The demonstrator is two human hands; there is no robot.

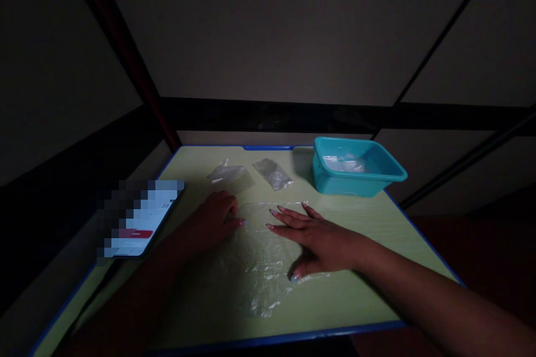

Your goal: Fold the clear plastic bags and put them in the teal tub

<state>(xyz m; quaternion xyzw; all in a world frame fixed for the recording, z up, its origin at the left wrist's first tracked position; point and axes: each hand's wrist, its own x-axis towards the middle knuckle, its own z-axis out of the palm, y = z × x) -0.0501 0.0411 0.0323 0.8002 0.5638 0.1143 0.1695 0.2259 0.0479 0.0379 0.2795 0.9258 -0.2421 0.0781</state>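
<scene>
A clear, thin plastic bag [263, 259] lies spread on the table, with creases and shine along its lower part. My right hand [316, 234] rests flat on the bag's right side, fingers stretched and spread. At the bag's upper left edge is my left hand [218, 215], its fingers loosely bent and its thumb held apart, touching the plastic. Farther back lie two small folded clear plastic bags, a left one [232, 175] and a right one [273, 173].
A turquoise plastic basket [355, 181] with clear plastic inside stands at the table's back right. On the left edge is a lit phone [144, 226], partly blurred out. The pale green table [347, 301] has a blue rim; panelled walls rise behind it.
</scene>
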